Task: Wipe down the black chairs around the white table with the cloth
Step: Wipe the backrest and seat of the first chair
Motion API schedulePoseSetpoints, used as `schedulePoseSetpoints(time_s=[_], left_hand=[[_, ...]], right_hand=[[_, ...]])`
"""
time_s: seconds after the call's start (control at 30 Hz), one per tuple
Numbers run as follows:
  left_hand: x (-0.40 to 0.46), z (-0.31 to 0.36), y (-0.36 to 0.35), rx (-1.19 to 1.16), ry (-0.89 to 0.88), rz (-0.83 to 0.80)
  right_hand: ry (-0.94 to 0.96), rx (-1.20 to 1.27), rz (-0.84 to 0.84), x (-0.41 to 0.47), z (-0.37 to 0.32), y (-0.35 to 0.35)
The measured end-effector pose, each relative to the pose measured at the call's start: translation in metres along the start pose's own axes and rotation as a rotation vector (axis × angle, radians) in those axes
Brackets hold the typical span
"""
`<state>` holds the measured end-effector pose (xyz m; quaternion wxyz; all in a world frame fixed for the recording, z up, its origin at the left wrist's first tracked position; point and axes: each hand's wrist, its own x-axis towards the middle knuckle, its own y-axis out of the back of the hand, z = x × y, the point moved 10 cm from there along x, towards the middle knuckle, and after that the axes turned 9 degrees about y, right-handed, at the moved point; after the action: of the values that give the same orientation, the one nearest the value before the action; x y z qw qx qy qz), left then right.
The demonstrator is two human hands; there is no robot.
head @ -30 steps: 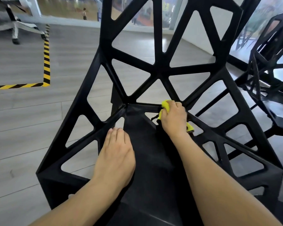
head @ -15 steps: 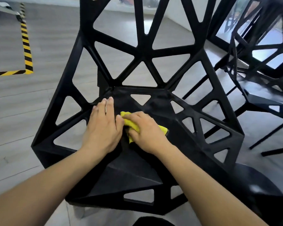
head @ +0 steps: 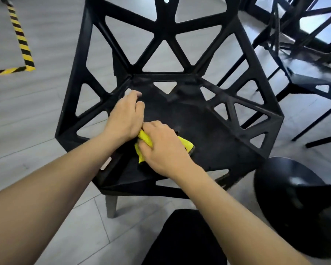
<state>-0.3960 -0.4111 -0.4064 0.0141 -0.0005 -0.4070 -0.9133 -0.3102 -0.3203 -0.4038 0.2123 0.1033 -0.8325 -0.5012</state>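
A black chair (head: 214,131) with a lattice of triangular cut-outs fills the middle of the view, its seat facing me. My right hand (head: 163,148) presses a folded yellow cloth (head: 185,144) onto the left part of the seat, fingers closed over it. My left hand (head: 125,117) rests on the seat's left edge just beside the cloth, fingers loosely curled and holding nothing. Most of the cloth is hidden under my right hand.
A second black lattice chair (head: 302,54) stands at the right rear. A round black base (head: 298,199) sits on the floor at the lower right. Yellow-and-black tape (head: 21,43) marks the grey floor at the upper left. A dark shape (head: 185,240) lies at the bottom.
My right hand has dragged the cloth from the back corner of the seat forward and to the left. My head has tilted further down over the seat. My left hand stayed on the seat's left edge.
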Motion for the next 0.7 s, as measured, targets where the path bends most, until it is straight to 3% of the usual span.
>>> schedulePoseSetpoints(time_s=[0.17,0.33,0.4,0.5,0.63,0.7], left_hand=[[-0.004,0.003,-0.005,0.179,-0.015,-0.045],[-0.007,0.009,-0.013,0.334,-0.056,-0.021],[-0.006,0.009,-0.013,0.340,-0.061,-0.006],[-0.006,0.010,-0.021,0.388,-0.111,0.001],[0.000,0.015,-0.033,0.405,-0.055,0.029],[0.009,0.021,-0.037,0.434,-0.022,0.034]], right_hand=[[-0.037,-0.064,0.011,-0.031,0.005,0.019],[-0.420,-0.330,0.160,-0.093,0.148,0.115],[-0.449,-0.351,0.213,-0.105,0.164,0.129],[-0.373,-0.231,0.240,-0.097,0.128,0.104],[-0.105,-0.011,-0.007,-0.048,0.033,0.037],[-0.020,-0.016,-0.082,-0.039,0.008,0.021]])
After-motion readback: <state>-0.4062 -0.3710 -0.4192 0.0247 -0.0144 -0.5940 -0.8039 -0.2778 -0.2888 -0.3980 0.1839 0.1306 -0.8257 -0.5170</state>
